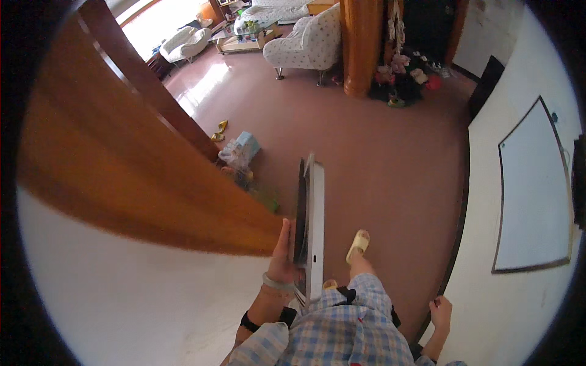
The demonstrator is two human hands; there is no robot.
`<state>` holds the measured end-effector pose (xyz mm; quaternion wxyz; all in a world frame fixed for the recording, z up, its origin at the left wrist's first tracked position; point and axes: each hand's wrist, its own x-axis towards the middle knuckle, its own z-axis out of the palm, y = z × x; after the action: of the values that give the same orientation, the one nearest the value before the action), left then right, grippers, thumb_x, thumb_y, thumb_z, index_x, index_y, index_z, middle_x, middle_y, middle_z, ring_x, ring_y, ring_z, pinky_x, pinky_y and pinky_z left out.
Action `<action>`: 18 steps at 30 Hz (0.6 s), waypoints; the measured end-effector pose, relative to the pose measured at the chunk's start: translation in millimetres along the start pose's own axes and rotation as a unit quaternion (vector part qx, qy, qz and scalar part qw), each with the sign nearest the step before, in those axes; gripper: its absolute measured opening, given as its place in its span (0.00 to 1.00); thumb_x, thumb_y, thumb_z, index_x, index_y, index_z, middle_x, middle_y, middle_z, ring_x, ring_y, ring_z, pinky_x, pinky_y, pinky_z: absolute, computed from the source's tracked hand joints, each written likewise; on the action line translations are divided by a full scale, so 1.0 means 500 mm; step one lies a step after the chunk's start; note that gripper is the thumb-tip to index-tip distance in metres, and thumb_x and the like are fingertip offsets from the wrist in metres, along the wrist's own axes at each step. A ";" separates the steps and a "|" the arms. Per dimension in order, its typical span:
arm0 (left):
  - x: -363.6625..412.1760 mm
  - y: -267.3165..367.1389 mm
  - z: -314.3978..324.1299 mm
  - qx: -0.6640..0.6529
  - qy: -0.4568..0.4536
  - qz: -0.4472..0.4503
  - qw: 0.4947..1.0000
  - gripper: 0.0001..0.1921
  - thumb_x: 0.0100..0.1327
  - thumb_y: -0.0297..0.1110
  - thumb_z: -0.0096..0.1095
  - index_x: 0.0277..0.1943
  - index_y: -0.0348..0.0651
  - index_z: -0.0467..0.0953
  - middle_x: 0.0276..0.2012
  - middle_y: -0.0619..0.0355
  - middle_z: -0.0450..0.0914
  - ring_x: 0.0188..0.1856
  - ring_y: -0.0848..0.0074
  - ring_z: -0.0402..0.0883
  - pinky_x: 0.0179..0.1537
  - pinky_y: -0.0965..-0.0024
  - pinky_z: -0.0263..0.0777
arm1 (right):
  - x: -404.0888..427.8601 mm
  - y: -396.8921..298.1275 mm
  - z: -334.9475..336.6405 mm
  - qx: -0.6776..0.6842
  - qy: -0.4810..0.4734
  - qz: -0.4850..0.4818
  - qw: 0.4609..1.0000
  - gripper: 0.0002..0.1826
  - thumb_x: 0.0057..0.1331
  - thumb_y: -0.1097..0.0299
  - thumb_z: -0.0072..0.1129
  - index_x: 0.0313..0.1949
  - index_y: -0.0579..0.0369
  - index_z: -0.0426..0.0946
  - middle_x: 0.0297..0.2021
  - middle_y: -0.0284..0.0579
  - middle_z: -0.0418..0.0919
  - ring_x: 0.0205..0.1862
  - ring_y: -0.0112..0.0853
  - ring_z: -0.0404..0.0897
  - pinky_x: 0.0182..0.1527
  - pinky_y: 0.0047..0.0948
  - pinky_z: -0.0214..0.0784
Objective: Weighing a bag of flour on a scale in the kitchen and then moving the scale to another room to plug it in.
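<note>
My left hand (282, 263) grips a flat, thin object (316, 219) with a white edge and a dark side. It is held on edge in front of my body, and I see it almost edge-on, so its exact kind is unclear. A small dark slot shows on the white edge. Part of my palm and some fingers are hidden by it. Down at my side, near the right-hand wall, hangs my right hand (441, 312) with its fingers curled and nothing visible in them.
A wooden door frame (151, 174) borders the left. A framed whiteboard (533, 196) hangs on the right wall. Bags (240, 148) lie by the frame. Further off stand a patterned armchair (306, 43), a wooden column (361, 50), a glass-topped table (245, 29) and artificial flowers (398, 68).
</note>
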<state>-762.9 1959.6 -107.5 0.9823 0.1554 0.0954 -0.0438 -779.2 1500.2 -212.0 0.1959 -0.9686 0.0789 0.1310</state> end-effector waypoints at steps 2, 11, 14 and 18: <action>0.074 0.040 -0.009 0.038 0.053 0.021 0.998 0.25 0.65 0.58 0.40 0.50 0.47 0.72 0.34 0.60 0.79 0.33 0.78 0.79 0.30 0.75 0.74 | 0.075 -0.031 -0.013 -0.023 -0.041 0.115 0.992 0.13 0.50 0.71 0.62 0.35 0.64 0.75 0.28 0.51 0.77 0.32 0.40 0.77 0.38 0.34 0.69; 0.370 0.246 -0.048 -0.139 -0.144 0.066 0.978 0.30 0.64 0.52 0.47 0.64 0.47 0.54 0.37 0.56 0.77 0.33 0.69 0.78 0.29 0.69 0.77 | 0.712 -0.542 -0.119 -0.113 0.021 -0.152 0.982 0.21 0.57 0.68 0.58 0.48 0.66 0.69 0.46 0.59 0.72 0.49 0.47 0.71 0.51 0.39 0.64; 0.433 0.321 -0.054 -0.129 -0.119 0.132 0.976 0.31 0.64 0.52 0.47 0.64 0.47 0.53 0.37 0.56 0.77 0.33 0.69 0.78 0.29 0.69 0.77 | 0.851 -0.838 -0.126 -0.083 0.022 -0.359 0.930 0.19 0.59 0.68 0.54 0.48 0.64 0.69 0.45 0.57 0.72 0.46 0.45 0.73 0.49 0.38 0.65; 0.522 0.438 -0.124 -0.123 -0.089 0.205 0.967 0.31 0.64 0.52 0.48 0.65 0.47 0.53 0.37 0.56 0.77 0.33 0.69 0.78 0.29 0.69 0.77 | 0.928 -1.234 -0.058 -0.004 -0.120 -0.483 0.867 0.18 0.60 0.66 0.53 0.48 0.63 0.70 0.44 0.56 0.72 0.45 0.47 0.73 0.47 0.37 0.66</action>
<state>-492.9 2172.0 -152.7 0.9863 0.0450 -0.0219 0.1573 -204.5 2003.4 -97.0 0.2386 -0.8634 -0.4233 0.1356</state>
